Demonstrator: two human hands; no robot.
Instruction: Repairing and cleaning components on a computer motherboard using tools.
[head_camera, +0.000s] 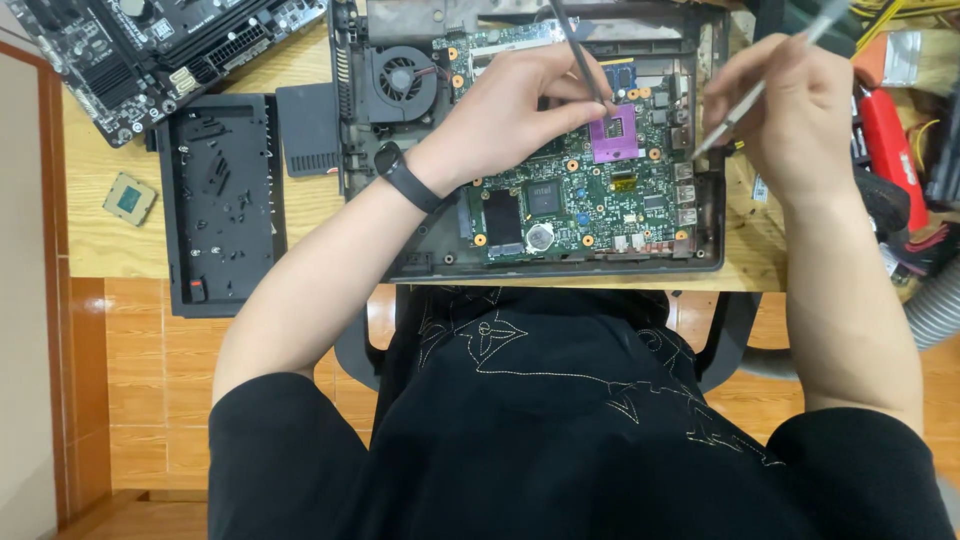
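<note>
An opened laptop base (420, 262) lies on the wooden table, its green motherboard (590, 200) exposed. My left hand (510, 110) rests on the board and grips a thin dark tool (575, 45) whose tip meets the purple processor socket (615, 135). My right hand (790, 110) holds a slim silver tool (745, 105), its tip at the board's right edge by the ports. A black band (410, 182) circles my left wrist. A round cooling fan (402, 80) sits at the board's upper left.
A black plastic cover panel (222, 200) and a small dark panel (308, 128) lie left of the laptop. A loose processor chip (130, 198) sits near the table's left edge. Another motherboard (150, 50) is at top left. Red tools (892, 150) and a grey hose (935, 305) crowd the right.
</note>
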